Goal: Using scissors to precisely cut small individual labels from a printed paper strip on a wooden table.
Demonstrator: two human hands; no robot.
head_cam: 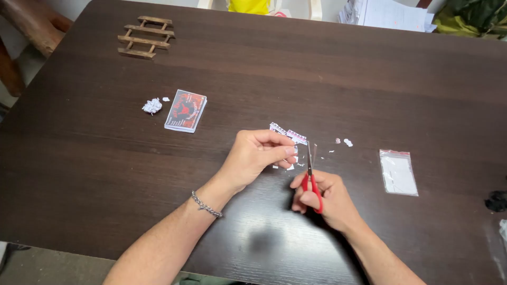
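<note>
Head view: left hand (259, 153) pinches a paper strip (288, 135) mid-table; right hand (322, 198) grips red scissors (311, 177) beside it. Card stack (185, 110), crumpled paper (152, 106), wooden trivet (146, 37) lie toward the far-left corner, plastic bag (398, 172) right.

Home: dark dining table (369, 79), wooden trivet (146, 37)

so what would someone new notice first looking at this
Most striking are the red-handled scissors in the right hand, blades up against a small printed paper piece pinched by the left hand at the middle of the dark wooden table. Next comes the red and black stack of cards to the left, with a crumpled white paper ball beside it.
</note>
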